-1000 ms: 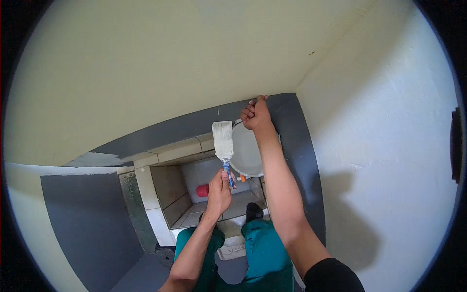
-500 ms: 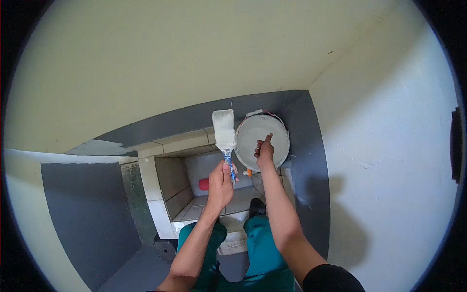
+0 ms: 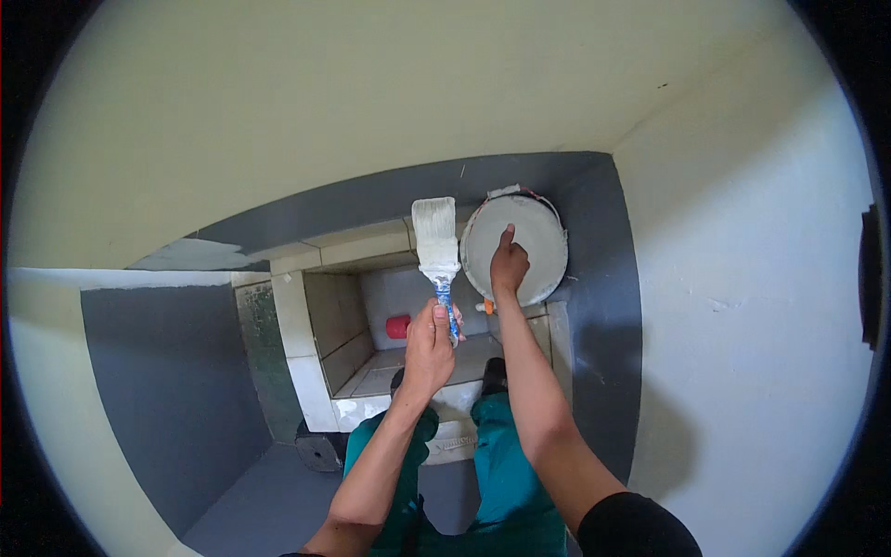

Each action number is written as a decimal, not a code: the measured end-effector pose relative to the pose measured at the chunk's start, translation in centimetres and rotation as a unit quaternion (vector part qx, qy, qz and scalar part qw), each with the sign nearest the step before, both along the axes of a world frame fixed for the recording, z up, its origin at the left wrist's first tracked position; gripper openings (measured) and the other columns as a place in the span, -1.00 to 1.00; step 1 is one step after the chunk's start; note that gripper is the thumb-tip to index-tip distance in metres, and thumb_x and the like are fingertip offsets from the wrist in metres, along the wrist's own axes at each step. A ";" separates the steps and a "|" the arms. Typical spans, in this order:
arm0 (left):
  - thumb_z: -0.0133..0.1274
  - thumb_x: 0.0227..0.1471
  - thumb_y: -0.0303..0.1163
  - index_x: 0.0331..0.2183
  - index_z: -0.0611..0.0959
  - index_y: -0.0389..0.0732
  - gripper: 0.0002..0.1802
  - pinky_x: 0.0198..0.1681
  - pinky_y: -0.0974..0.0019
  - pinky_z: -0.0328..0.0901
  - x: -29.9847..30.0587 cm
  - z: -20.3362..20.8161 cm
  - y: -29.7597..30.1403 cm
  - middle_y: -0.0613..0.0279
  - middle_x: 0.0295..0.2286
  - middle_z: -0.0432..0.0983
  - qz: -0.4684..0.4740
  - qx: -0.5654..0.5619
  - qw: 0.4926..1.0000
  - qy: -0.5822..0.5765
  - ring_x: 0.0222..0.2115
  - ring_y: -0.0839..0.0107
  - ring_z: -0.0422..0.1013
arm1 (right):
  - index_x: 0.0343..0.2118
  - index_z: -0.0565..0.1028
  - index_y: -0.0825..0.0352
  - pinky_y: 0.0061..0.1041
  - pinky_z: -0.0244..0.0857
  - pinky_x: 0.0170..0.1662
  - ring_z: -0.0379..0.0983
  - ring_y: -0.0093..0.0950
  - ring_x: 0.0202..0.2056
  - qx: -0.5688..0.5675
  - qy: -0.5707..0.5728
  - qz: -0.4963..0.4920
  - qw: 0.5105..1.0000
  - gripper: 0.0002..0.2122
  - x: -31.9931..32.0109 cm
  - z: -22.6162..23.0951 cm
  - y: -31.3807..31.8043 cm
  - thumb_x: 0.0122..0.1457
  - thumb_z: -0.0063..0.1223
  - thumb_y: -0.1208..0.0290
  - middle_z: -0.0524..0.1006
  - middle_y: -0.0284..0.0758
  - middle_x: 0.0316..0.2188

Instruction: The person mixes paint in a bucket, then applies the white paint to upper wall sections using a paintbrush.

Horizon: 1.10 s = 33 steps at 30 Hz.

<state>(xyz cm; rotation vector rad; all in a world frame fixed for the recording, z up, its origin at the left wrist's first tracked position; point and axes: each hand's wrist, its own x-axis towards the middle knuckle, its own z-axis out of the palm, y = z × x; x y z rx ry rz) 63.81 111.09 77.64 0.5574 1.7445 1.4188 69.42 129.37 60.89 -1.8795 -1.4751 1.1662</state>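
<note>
My left hand (image 3: 432, 343) is wrapped round the blue handle of a paintbrush (image 3: 435, 232), which it holds upright, bristles pointing away from me. White paint coats the bristles and the metal band, and some is smeared on the handle. My right hand (image 3: 510, 266) hangs over a round bucket (image 3: 563, 262) to the right of the brush. Its fingers are curled in and its thumb sticks out; I see nothing in them. Pale grey-white paint (image 3: 538, 229) shows inside the bucket, whose rim is streaked with it.
The bucket stands in the corner beside a tiled basin (image 3: 302, 325), where a red cup (image 3: 397, 327) lies. An orange-and-white piece (image 3: 486, 305) sits by the bucket. A dark grey wall band (image 3: 371, 200) runs below the cream wall (image 3: 371, 93). A black roll-like object (image 3: 318, 449) stands lower left.
My right hand's fingers have curled in further, and its thumb now points up over the bucket. The left hand still grips the paintbrush. The view has shifted slightly.
</note>
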 end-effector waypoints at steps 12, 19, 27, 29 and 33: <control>-0.37 0.35 -0.10 -0.37 0.46 -0.32 -0.50 -0.45 0.30 0.34 2.4 -7.1 1.7 0.15 -0.55 0.42 -0.024 -0.016 0.999 0.025 -0.57 0.40 0.38 | 0.08 0.29 0.43 -0.06 -0.05 0.16 0.05 -0.14 0.19 0.191 -0.357 0.229 0.885 -0.42 10.5 -12.3 -3.3 0.12 0.11 0.10 0.19 -0.05 0.09; -0.38 0.34 -0.05 -0.37 0.46 -0.28 -0.48 -0.42 0.36 0.31 3.2 -7.5 3.6 0.25 -0.52 0.40 -0.033 -0.031 0.999 0.018 -0.52 0.51 0.35 | 0.16 0.25 0.33 0.06 -0.15 0.23 -0.08 -0.13 0.27 0.215 -0.360 0.329 0.846 -0.42 13.5 -11.3 -2.5 0.10 0.15 0.24 0.08 -0.09 0.18; -0.38 0.34 -0.05 -0.37 0.46 -0.29 -0.48 -0.42 0.39 0.28 3.2 -9.0 2.4 0.25 -0.51 0.39 -0.004 -0.026 1.000 0.011 -0.52 0.51 0.34 | -0.60 0.47 0.35 -0.33 0.30 -0.32 0.44 -0.23 -0.51 -0.061 0.022 0.172 0.983 -0.43 3.8 -11.2 -0.5 0.27 -0.22 -0.11 0.42 -0.27 -0.70; -0.38 0.34 -0.05 -0.37 0.46 -0.29 -0.48 -0.42 0.39 0.27 2.3 -9.3 1.4 0.26 -0.51 0.39 0.018 -0.025 0.999 0.006 -0.52 0.51 0.33 | -0.71 0.37 0.29 -0.41 0.22 -0.43 0.35 -0.36 -0.63 -0.179 0.203 0.139 0.952 -0.29 -2.0 -9.1 0.5 0.25 -0.48 -0.30 0.32 -0.36 -0.82; -0.36 0.34 -0.08 -0.41 0.45 -0.32 -0.48 -0.47 0.33 0.29 0.1 -9.2 -0.4 0.18 -0.55 0.41 0.076 -0.013 0.996 0.050 -0.57 0.45 0.36 | -0.67 0.30 0.22 -0.47 0.08 -0.55 0.23 -0.47 -0.63 -0.286 0.446 0.005 0.848 -0.33 -12.1 -5.5 2.5 0.19 -0.42 -0.38 0.32 -0.40 -0.71</control>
